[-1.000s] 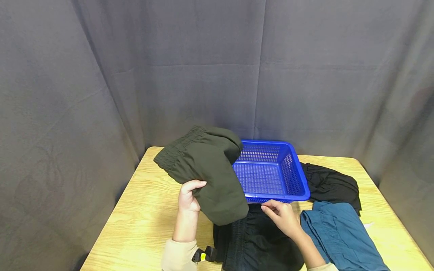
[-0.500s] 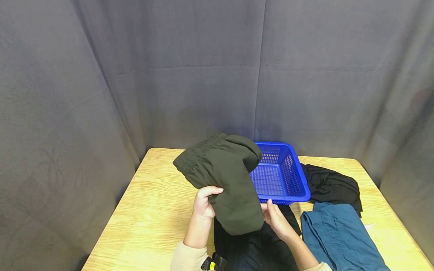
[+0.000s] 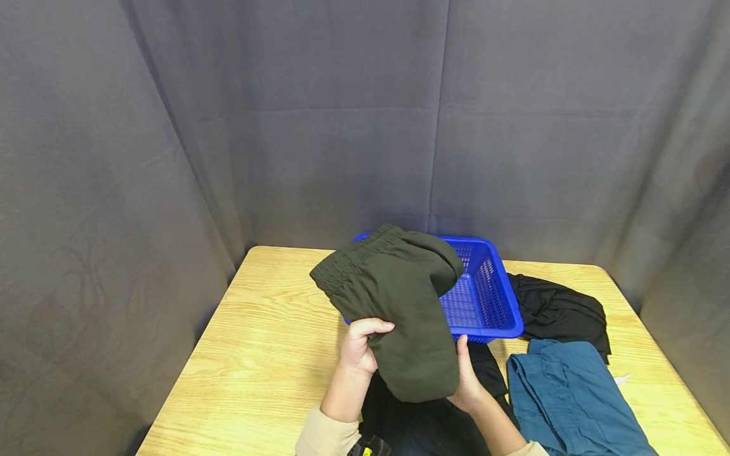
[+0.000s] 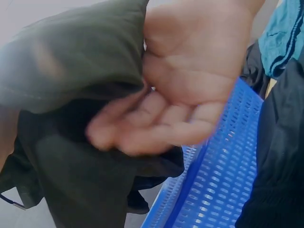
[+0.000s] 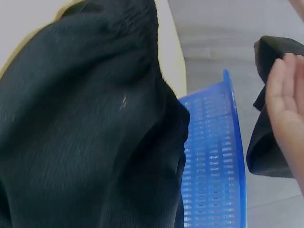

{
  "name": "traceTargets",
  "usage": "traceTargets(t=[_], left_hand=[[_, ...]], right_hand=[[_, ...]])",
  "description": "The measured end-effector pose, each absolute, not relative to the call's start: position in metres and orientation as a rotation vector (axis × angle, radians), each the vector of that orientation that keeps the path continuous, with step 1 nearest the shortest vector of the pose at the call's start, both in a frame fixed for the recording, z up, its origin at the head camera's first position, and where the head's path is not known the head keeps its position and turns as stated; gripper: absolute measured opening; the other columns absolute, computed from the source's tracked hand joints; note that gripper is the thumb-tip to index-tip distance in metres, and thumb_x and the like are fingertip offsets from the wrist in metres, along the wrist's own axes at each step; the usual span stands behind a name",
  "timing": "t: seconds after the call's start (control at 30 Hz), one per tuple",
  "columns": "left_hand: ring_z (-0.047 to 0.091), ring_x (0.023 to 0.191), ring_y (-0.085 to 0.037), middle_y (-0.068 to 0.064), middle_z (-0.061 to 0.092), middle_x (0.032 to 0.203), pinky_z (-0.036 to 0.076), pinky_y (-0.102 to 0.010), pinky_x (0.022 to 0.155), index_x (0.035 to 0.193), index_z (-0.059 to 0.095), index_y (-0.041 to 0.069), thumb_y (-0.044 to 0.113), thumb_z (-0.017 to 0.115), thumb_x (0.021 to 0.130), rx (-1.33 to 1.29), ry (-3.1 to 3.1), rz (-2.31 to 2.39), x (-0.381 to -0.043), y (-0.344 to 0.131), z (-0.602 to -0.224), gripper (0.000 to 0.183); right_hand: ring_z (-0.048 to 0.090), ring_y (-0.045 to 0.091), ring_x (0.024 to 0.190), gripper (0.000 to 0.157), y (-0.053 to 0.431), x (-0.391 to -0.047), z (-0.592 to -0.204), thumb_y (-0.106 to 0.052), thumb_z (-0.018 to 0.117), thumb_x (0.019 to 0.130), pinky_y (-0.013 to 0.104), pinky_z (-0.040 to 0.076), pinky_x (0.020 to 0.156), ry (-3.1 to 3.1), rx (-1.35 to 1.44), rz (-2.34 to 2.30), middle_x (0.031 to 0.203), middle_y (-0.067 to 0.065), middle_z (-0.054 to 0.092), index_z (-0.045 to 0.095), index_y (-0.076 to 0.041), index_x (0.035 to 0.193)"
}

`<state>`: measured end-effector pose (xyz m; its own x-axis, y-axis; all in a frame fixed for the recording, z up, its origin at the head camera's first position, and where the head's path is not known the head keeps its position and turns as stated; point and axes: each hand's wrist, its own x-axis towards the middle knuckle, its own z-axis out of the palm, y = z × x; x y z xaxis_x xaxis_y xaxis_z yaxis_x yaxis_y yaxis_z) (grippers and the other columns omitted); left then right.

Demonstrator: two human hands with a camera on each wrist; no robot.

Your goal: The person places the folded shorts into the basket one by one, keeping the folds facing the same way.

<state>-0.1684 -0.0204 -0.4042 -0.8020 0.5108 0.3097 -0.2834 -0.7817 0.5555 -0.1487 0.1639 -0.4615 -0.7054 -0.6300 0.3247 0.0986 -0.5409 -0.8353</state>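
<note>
Grey curtain, olive garment slanting lengthwise, waistband upper left; left hand pinching it, right hand uncurled

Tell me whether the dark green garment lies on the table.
No: the left hand holds the dark green garment up, hiding part of the blue basket behind it.

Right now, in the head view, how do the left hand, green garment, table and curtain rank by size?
Largest to smallest:
1. Grey curtain
2. Wooden table
3. Green garment
4. Left hand
</note>
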Motion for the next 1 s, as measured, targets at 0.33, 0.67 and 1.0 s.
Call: traceTargets(t=[0.33,0.67,1.0], left_hand=[[0.062,0.086,-0.012,0.001,0.064,0.091,0.05,-0.024,0.077,0.091,0.058,0.007,-0.011,0.033,0.073,0.66,0.73,2.552,-0.167,-0.017,-0.411,0.035],[0.061,0.087,-0.013,0.0,0.062,0.094,0.049,-0.026,0.079,0.093,0.057,0.006,-0.013,0.034,0.074,0.529,0.707,2.672,-0.166,-0.017,-0.419,0.036],[0.059,0.091,-0.013,0.001,0.061,0.097,0.045,-0.027,0.086,0.097,0.056,0.006,-0.008,0.04,0.078,0.349,0.61,2.682,-0.161,-0.012,-0.423,0.029]], right_hand=[[0.048,0.018,0.12,0.048,0.163,-0.152,-0.458,-0.035,0.021,0.099,0.032,0.037,0.1,0.595,-0.791,-2.537,0.129,0.003,0.053,0.05,-0.013,0.13],[0.059,0.017,0.103,0.033,0.169,-0.148,-0.437,-0.01,0.029,0.1,0.03,0.047,0.089,0.827,-0.576,-2.74,0.112,0.005,0.062,0.058,-0.007,0.114],[0.061,0.016,0.099,0.031,0.178,-0.151,-0.415,-0.008,0.03,0.099,0.028,0.048,0.085,0.877,-0.646,-2.798,0.108,0.004,0.063,0.058,-0.006,0.111]])
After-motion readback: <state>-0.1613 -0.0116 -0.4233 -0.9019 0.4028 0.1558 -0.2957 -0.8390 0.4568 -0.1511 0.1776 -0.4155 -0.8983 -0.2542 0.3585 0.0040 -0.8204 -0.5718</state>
